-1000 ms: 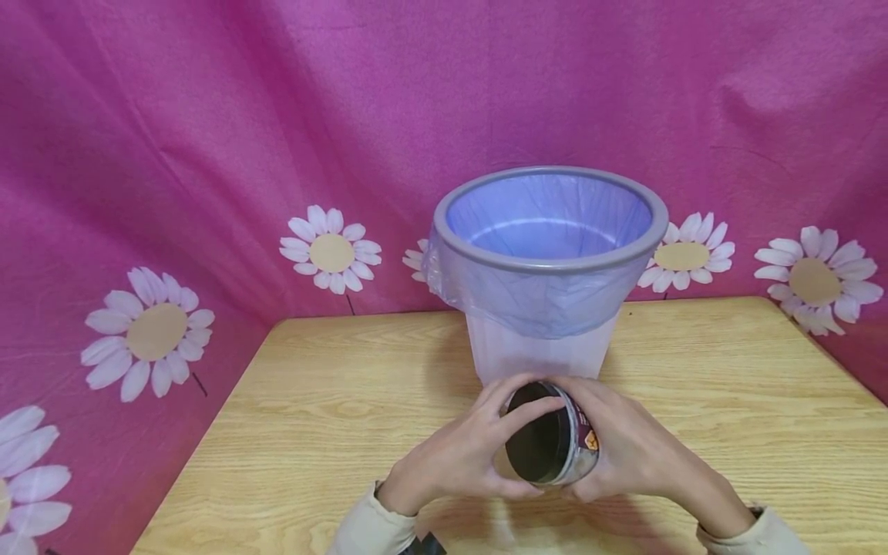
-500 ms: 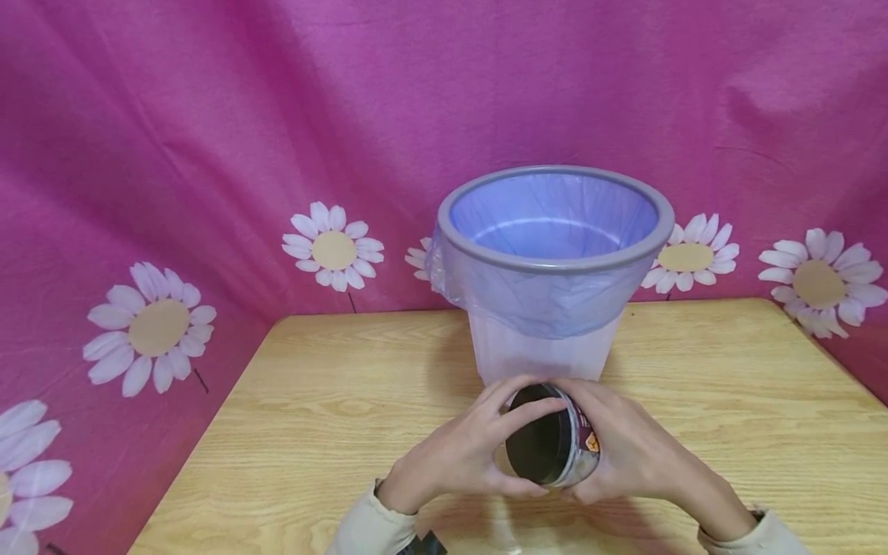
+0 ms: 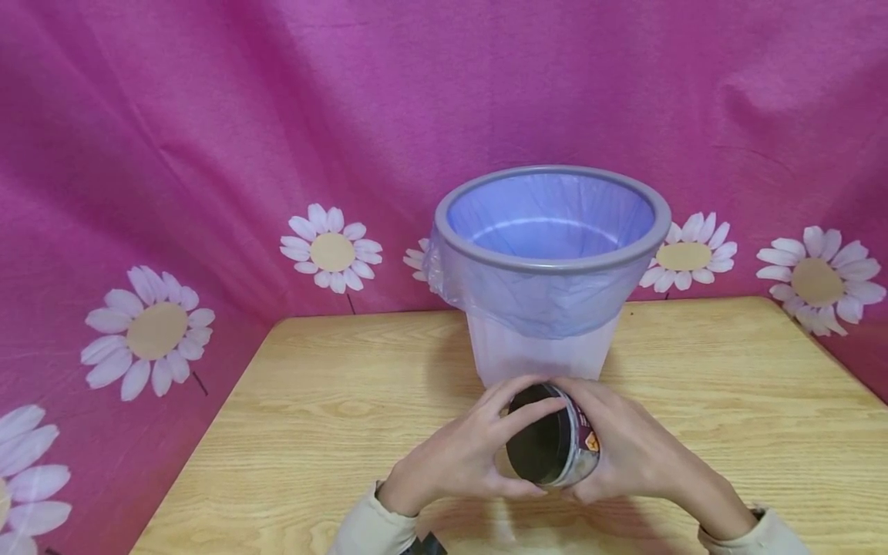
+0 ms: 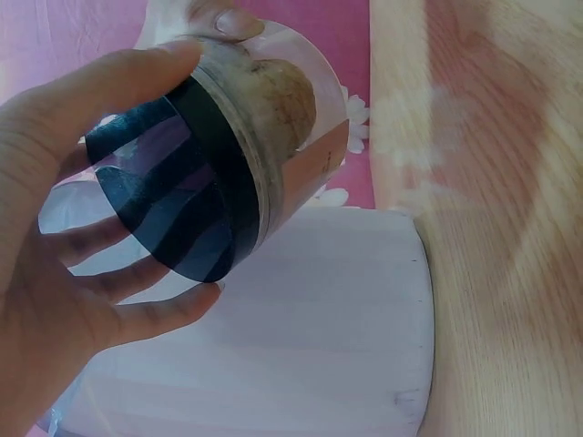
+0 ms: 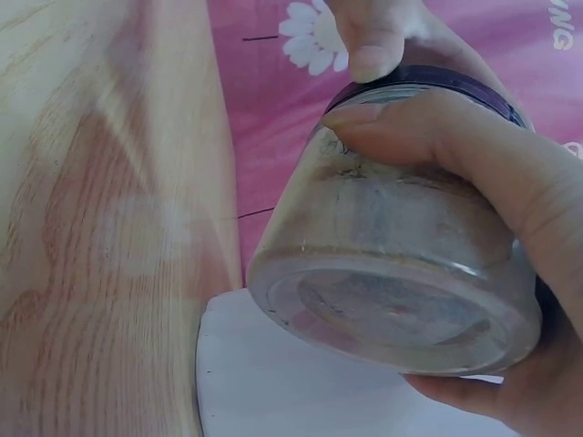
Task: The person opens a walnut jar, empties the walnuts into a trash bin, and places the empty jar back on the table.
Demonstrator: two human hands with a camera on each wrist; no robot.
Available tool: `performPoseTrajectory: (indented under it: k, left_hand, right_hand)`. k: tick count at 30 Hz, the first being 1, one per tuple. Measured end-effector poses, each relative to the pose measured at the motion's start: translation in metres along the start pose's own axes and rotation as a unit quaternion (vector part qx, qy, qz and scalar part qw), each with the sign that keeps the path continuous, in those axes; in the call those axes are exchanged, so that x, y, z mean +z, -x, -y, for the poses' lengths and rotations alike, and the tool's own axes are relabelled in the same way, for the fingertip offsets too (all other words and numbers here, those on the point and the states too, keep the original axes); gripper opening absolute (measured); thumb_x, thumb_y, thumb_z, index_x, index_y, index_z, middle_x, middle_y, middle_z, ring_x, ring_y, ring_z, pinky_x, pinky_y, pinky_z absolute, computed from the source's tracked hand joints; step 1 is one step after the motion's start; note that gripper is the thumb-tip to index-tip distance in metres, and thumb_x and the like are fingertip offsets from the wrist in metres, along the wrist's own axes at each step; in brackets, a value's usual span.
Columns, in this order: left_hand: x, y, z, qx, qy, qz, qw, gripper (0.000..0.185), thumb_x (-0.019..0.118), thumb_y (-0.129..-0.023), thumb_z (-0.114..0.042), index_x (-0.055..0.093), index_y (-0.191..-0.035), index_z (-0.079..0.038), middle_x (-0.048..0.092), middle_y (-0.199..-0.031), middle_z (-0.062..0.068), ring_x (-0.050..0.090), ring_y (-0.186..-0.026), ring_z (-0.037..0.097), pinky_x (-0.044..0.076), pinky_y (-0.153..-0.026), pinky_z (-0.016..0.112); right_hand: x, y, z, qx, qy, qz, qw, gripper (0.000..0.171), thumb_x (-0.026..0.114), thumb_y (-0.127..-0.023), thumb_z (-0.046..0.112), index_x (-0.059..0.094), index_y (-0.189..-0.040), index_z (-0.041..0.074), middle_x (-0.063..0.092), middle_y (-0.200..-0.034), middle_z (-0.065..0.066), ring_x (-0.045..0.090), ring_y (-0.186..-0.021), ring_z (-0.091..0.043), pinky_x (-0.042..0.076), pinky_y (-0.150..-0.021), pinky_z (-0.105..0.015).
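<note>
A clear glass jar (image 3: 579,447) with a dark lid (image 3: 537,445) lies on its side in the air, just above the wooden table (image 3: 333,401). My left hand (image 3: 458,462) curls its fingers round the lid (image 4: 182,205). My right hand (image 3: 638,455) grips the jar body (image 5: 401,246) from the other side, with its fingers (image 5: 474,137) wrapped over the glass. Some brownish residue shows inside the jar (image 4: 278,96). Both hands are right in front of the bin (image 3: 548,266).
A pale bin with a grey rim and a purple plastic liner (image 3: 548,220) stands at the back middle of the table; its wall (image 4: 301,346) is close behind the jar. A pink daisy-print cloth (image 3: 208,154) hangs behind and to the left. Bare tabletop lies on both sides.
</note>
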State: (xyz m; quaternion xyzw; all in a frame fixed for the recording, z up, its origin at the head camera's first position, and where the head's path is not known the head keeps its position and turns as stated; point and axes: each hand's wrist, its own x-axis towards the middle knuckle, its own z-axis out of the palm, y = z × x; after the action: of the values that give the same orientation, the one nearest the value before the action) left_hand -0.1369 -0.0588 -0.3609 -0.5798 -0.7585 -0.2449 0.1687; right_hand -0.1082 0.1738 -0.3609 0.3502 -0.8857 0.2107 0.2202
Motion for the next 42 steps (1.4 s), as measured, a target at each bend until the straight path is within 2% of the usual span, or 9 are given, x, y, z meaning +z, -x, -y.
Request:
performPoseTrajectory:
  k: [10, 18, 24, 29, 36, 42]
  left_hand:
    - [-0.0011, 0.0005, -0.0012, -0.010, -0.003, -0.012, 0.9999, 0.093, 0.084, -0.071, -0.041, 0.036, -0.145, -0.017, 0.033, -0.146, 0.009, 0.036, -0.133, 0.019, 0.029, -0.111, 0.024]
    - [0.0014, 0.0006, -0.0015, -0.031, 0.024, 0.032, 0.9987, 0.099, 0.087, -0.067, -0.035, 0.031, -0.148, -0.021, 0.024, -0.150, 0.009, 0.029, -0.137, 0.020, 0.030, -0.110, 0.027]
    - [0.0015, 0.0007, -0.0003, -0.023, 0.004, 0.015, 0.9996, 0.098, 0.086, -0.068, -0.039, 0.032, -0.148, -0.018, 0.029, -0.149, 0.008, 0.035, -0.134, 0.019, 0.029, -0.110, 0.025]
    - [0.0004, 0.0006, -0.0007, -0.018, -0.003, 0.013, 0.9997, 0.097, 0.085, -0.070, -0.039, 0.031, -0.148, -0.018, 0.028, -0.149, 0.009, 0.034, -0.135, 0.020, 0.029, -0.111, 0.025]
    - [0.0003, 0.0008, -0.0001, -0.006, 0.009, 0.007, 0.9999, 0.096, 0.087, -0.067, -0.031, 0.034, -0.146, -0.017, 0.026, -0.150, 0.011, 0.031, -0.137, 0.023, 0.029, -0.111, 0.029]
    - [0.0014, 0.0011, 0.0011, -0.004, 0.013, -0.011, 0.9998, 0.097, 0.088, -0.067, -0.033, 0.033, -0.146, -0.016, 0.030, -0.146, 0.011, 0.033, -0.135, 0.020, 0.032, -0.110, 0.029]
  right_hand:
    - [0.0010, -0.0007, 0.0001, -0.006, 0.000, -0.001, 1.000, 0.109, 0.092, -0.032, 0.038, 0.052, -0.130, 0.011, 0.060, -0.116, 0.004, 0.058, -0.101, -0.013, 0.054, -0.081, -0.038]
    - [0.0028, -0.0013, 0.0003, 0.000, -0.010, 0.011, 1.000, 0.112, 0.092, -0.033, 0.039, 0.050, -0.133, 0.010, 0.060, -0.118, 0.004, 0.058, -0.102, -0.012, 0.054, -0.081, -0.038]
    - [0.0026, -0.0013, 0.0012, 0.003, -0.007, 0.014, 1.000, 0.112, 0.092, -0.034, 0.040, 0.049, -0.133, 0.010, 0.060, -0.119, 0.003, 0.058, -0.103, -0.014, 0.054, -0.082, -0.039]
    - [0.0015, -0.0012, 0.0007, -0.001, -0.007, 0.009, 1.000, 0.113, 0.092, -0.034, 0.038, 0.049, -0.134, 0.010, 0.060, -0.120, 0.002, 0.058, -0.104, -0.014, 0.054, -0.082, -0.039]
    - [0.0009, -0.0016, -0.0001, 0.003, -0.011, 0.005, 1.000, 0.111, 0.092, -0.032, 0.039, 0.051, -0.132, 0.010, 0.060, -0.118, 0.004, 0.058, -0.103, -0.012, 0.053, -0.083, -0.038]
    - [0.0009, -0.0010, -0.0001, 0.002, -0.013, 0.005, 1.000, 0.110, 0.092, -0.033, 0.038, 0.052, -0.131, 0.010, 0.060, -0.119, 0.003, 0.058, -0.104, -0.013, 0.053, -0.083, -0.039]
